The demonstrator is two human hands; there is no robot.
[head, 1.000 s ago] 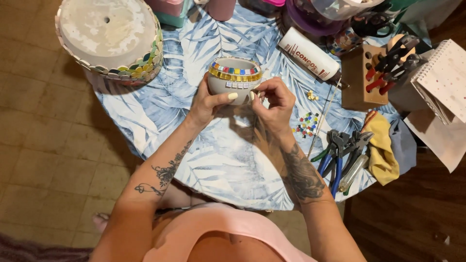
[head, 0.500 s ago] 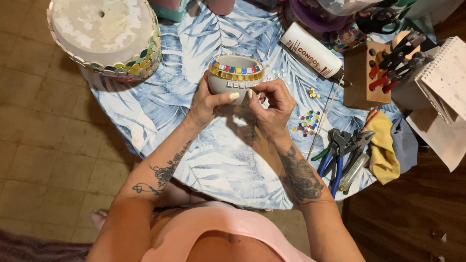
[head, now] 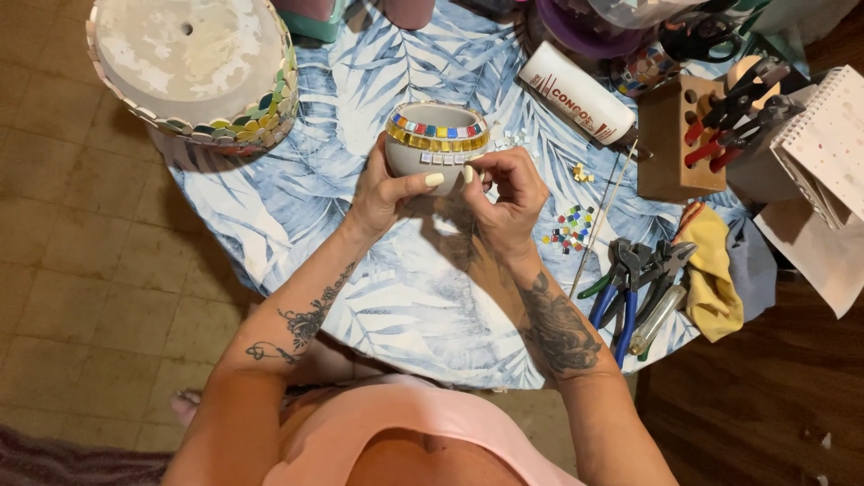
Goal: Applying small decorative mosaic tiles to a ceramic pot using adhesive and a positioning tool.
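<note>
The left hand (head: 389,187) holds a small grey bowl (head: 436,135) from its left side and from below, the fingers curled around the wall and the thumb pressed flat on the front. The bowl is lifted a little above the tabletop (head: 297,216) and tilted toward the person. Its rim carries a band of coloured mosaic tiles, and a second row of small pale tiles sits under this band.

The right hand (head: 506,193) is just to the right of the bowl, touching the left thumb. Its fingers are pressed together at the tips against the lower wall of the bowl; if a tile is pinched between them, I cannot tell, because it is too small to see.

To the right of the right hand lies a small heap of loose coloured tiles (head: 571,227), and a thin wooden stick (head: 601,220) lies just beside them. Further right are blue-handled pliers (head: 630,288) and a yellow cloth (head: 711,270). Beyond the right hand lies a white tube (head: 576,94). Far to the left of the left hand stands a big upturned pot (head: 193,67) with mosaic on its edge.
</note>
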